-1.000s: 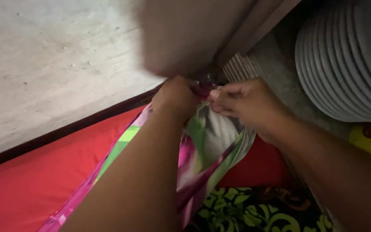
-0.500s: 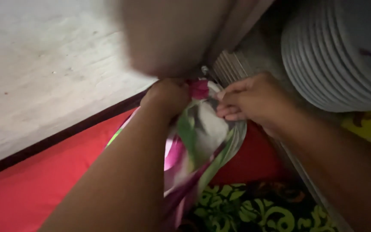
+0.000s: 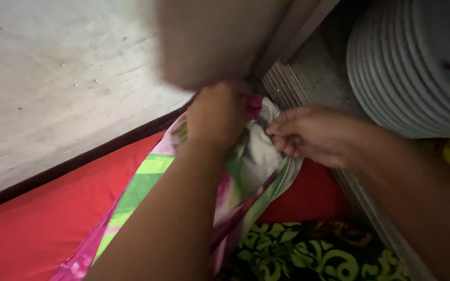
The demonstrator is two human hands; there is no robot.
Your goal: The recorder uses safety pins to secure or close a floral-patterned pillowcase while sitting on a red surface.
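A patterned cloth (image 3: 147, 182) in pink, green and white lies over a red mattress (image 3: 37, 224) and is bunched up at its far corner. My left hand (image 3: 217, 117) grips the bunched end of the cloth near the wall corner. My right hand (image 3: 308, 134) pinches the same bunch from the right side, fingers closed on the fabric. Both forearms reach forward over the cloth.
A pale concrete wall (image 3: 53, 88) rises behind the mattress. A ridged grey round object (image 3: 412, 67) stands at the upper right. A black and green patterned fabric (image 3: 308, 252) lies at the bottom. A blurred beige shape (image 3: 209, 36) hangs close to the camera.
My left hand has shifted slightly up and right on the bunched cloth, and my right hand has moved a little lower. More of the green stripe of the cloth shows now.
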